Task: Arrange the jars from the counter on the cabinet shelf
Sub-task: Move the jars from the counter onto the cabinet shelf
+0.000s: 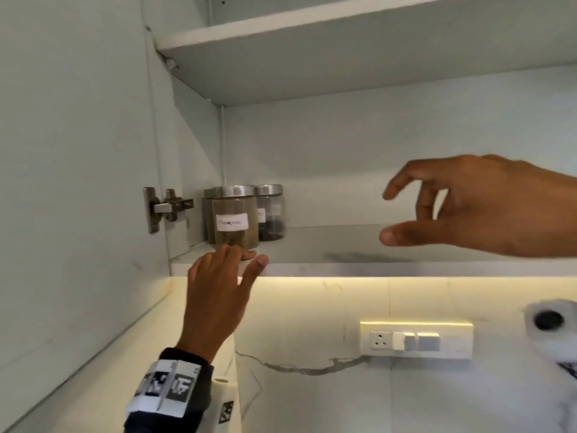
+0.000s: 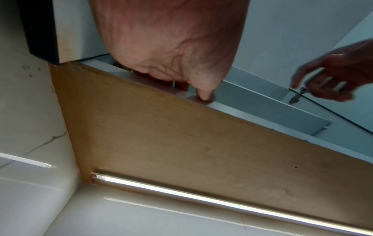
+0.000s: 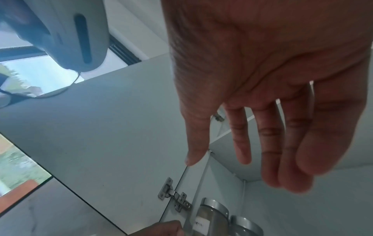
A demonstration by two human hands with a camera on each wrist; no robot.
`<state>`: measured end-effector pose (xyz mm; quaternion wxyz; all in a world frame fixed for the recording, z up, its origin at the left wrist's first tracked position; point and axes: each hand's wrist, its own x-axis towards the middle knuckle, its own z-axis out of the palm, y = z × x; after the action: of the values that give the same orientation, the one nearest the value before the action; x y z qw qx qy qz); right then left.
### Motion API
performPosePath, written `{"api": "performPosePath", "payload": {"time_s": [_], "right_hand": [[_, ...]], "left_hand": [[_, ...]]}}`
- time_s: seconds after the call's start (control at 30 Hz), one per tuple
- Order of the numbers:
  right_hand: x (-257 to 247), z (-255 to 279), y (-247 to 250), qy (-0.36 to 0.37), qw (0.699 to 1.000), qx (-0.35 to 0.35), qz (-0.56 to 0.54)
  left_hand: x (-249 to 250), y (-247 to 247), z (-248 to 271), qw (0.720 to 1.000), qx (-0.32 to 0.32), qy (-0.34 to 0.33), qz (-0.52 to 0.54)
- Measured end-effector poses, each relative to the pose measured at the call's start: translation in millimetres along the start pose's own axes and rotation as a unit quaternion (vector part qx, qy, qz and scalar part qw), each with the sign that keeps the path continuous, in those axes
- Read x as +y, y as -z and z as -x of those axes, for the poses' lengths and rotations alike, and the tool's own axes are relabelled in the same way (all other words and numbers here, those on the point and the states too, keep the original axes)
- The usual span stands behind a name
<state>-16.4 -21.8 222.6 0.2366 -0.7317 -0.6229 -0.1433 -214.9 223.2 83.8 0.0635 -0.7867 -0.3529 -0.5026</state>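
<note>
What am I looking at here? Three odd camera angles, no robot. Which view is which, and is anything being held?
No machine: a person wears three cameras, one on the head and one on each wrist. The head view looks up into an open wall cabinet. On its lower shelf, in the left back corner, stand steel-lidded jars: a front jar with a white label, a dark-filled jar beside it, and part of another behind. The left hand reaches up, fingers on the shelf edge just below the front jar. The right hand hovers apart, fingers spread. Neither holds anything. The wrist views look along each palm: the left shows the shelf's underside and a light strip, the right the door hinge and jars.
</note>
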Motion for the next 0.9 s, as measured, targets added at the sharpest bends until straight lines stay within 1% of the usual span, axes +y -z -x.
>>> {"api": "performPosePath", "payload": {"time_s": [0.1,0.13,0.2,0.23,0.27,0.3,0.37,0.47,0.57,0.67,0.77,0.83,0.9], "right_hand": [[34.0,44.8,-18.6,-0.059,0.997,0.001,-0.045],[44.5,59.5,-25.4,-0.075,0.995,0.000,-0.065],[65.5,95.0,-41.0,-0.102,0.991,-0.014,-0.090],[74.3,109.5,-48.4,-0.119,0.987,-0.025,-0.106],[86.1,127.4,-56.4,-0.144,0.981,-0.035,-0.122],[96.1,137.9,-63.3,-0.161,0.976,-0.042,-0.140],[122.5,164.6,-81.7,-0.204,0.963,-0.041,-0.169],[160.3,201.0,-109.3,-0.276,0.934,-0.035,-0.224],[197.1,241.3,-140.3,-0.348,0.906,-0.056,-0.236],[237.0,287.5,-177.8,-0.407,0.880,-0.106,-0.220],[266.2,327.4,-212.4,-0.432,0.860,-0.172,-0.210],[280.5,346.9,-228.7,-0.433,0.853,-0.200,-0.211],[289.9,361.1,-242.7,-0.423,0.855,-0.222,-0.202]], "left_hand": [[10.8,6.3,4.3,1.000,0.008,0.008,0.008],[17.0,9.3,6.8,1.000,0.024,0.017,0.010],[43.4,9.9,26.6,0.997,0.062,0.035,0.038],[59.9,10.8,39.4,0.995,0.067,0.036,0.058],[79.8,5.6,58.2,0.994,0.055,0.031,0.090],[97.1,2.4,73.9,0.993,0.037,0.018,0.110],[129.9,-16.8,115.3,0.991,-0.024,-0.007,0.131],[165.0,-65.0,180.5,0.977,-0.144,-0.048,0.149],[192.6,-116.0,248.5,0.953,-0.260,-0.040,0.149],[215.8,-160.8,316.4,0.922,-0.360,-0.033,0.141],[226.9,-191.2,365.0,0.898,-0.420,-0.018,0.127],[233.4,-205.5,387.3,0.891,-0.440,-0.015,0.114],[238.2,-215.1,401.1,0.884,-0.456,-0.019,0.104]]}}
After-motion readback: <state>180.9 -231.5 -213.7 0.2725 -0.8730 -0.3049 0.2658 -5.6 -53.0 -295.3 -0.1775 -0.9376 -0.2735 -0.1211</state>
